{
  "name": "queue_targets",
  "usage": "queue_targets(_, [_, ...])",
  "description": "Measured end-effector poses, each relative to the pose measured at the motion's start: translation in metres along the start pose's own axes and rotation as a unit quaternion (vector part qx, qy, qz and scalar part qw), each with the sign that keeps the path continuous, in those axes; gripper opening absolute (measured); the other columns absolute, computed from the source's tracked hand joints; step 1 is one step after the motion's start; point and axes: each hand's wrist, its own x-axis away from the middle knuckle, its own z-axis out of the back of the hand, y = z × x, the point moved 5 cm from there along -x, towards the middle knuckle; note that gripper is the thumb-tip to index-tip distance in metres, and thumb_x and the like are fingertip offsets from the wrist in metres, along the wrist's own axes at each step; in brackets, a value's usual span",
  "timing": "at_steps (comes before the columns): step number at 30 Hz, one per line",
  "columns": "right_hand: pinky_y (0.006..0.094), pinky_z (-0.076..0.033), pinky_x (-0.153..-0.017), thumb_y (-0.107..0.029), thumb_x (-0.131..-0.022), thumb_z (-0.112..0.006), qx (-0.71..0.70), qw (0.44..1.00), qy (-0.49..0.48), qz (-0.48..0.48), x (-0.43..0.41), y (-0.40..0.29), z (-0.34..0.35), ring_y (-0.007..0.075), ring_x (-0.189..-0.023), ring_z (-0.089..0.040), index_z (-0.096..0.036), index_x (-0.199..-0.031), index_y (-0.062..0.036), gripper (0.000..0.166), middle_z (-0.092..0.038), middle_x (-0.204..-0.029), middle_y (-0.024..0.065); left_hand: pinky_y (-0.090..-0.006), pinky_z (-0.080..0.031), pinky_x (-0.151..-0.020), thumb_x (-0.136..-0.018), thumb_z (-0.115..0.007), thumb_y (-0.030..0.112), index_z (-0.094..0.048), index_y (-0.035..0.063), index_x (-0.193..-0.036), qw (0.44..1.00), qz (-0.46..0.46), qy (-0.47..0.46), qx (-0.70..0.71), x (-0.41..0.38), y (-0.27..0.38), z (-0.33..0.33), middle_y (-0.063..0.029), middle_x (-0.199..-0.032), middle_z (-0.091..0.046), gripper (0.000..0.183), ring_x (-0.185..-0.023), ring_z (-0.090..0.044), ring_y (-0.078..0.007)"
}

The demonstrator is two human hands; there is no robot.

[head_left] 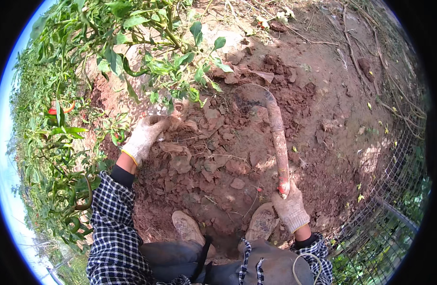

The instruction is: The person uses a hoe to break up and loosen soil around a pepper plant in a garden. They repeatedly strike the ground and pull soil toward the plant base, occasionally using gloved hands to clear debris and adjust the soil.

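My right hand (291, 208), in a soiled knit glove, grips the lower end of a short hoe's wooden handle (281, 149). The curved neck and dark metal blade (252, 95) of this hand hoe rest at the broken reddish soil (218, 142) ahead of my feet. My left hand (147, 137), gloved too, is low at the soil below a chili pepper plant (172, 67). Its fingertips meet pale, dry matter (177, 123); whether they are closed on it cannot be told.
Chili plants with a red pepper (62, 109) and green ones line the left side. A wire mesh fence (389, 199) runs at the lower right. Dry vines (350, 46) lie on the ground at the upper right. My soiled shoes (263, 221) stand on the soil.
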Motion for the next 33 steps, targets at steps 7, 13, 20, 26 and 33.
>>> queue_targets(7, [0.0543, -0.051, -0.069, -0.028, -0.08, -0.065, 0.143, 0.987, -0.045, 0.061, -0.018, -0.023, -0.033, 0.0471, -0.08, -0.063, -0.054, -0.108, 0.0003, 0.041, -0.063, -0.08, 0.0284, -0.0261, -0.052, -0.06, -0.094, -0.056, 0.024, -0.069, 0.0014, -0.105, 0.976, -0.007, 0.047, 0.213, 0.006, 0.006, 0.01, -0.0046, -0.084, -0.067, 0.028, -0.065, -0.061, -0.0102])
queue_targets(13, [0.053, -0.052, -0.063, -0.03, -0.083, -0.062, 0.257, 0.913, -0.313, 0.053, 0.043, -0.035, 0.019, 0.0431, -0.074, -0.066, -0.054, -0.107, -0.0062, 0.034, -0.064, -0.072, 0.0222, -0.0277, -0.059, -0.063, -0.1, -0.05, 0.023, -0.06, -0.0001, -0.116, 0.977, -0.02, 0.06, 0.203, 0.0, -0.016, 0.028, -0.0124, -0.101, -0.071, 0.031, -0.083, -0.071, -0.0185])
queue_targets(20, [0.0509, -0.049, -0.055, -0.026, -0.076, -0.071, 0.179, 0.971, 0.015, 0.159, -0.007, -0.041, -0.002, 0.0422, -0.063, -0.063, -0.056, -0.106, -0.0056, 0.039, -0.061, -0.066, 0.0211, -0.0228, -0.048, -0.06, -0.097, -0.056, 0.018, -0.061, -0.0028, -0.114, 0.994, -0.036, 0.088, 0.06, -0.004, -0.024, 0.022, -0.0008, -0.086, -0.064, 0.027, -0.071, -0.059, -0.0076])
queue_targets(26, [0.051, -0.051, -0.055, -0.027, -0.08, -0.068, 0.247, 0.952, -0.01, 0.178, -0.029, -0.04, -0.025, 0.0404, -0.062, -0.064, -0.055, -0.106, -0.0074, 0.035, -0.063, -0.066, 0.0194, -0.0211, -0.043, -0.056, -0.092, -0.065, 0.022, -0.063, -0.0008, -0.107, 0.994, -0.035, 0.088, 0.057, -0.006, -0.019, 0.017, 0.0029, -0.083, -0.059, 0.027, -0.064, -0.05, -0.004])
queue_targets(33, [0.0516, -0.052, -0.059, -0.036, -0.079, -0.07, 0.322, 0.924, -0.189, 0.083, 0.045, -0.023, 0.032, 0.0412, -0.064, -0.065, -0.051, -0.093, -0.0065, 0.038, -0.063, -0.066, 0.021, -0.0218, -0.044, -0.06, -0.086, -0.073, 0.024, -0.061, 0.0011, -0.096, 0.997, -0.034, 0.07, 0.021, 0.014, 0.001, 0.001, 0.0, -0.083, -0.06, 0.028, -0.068, -0.053, -0.0063])
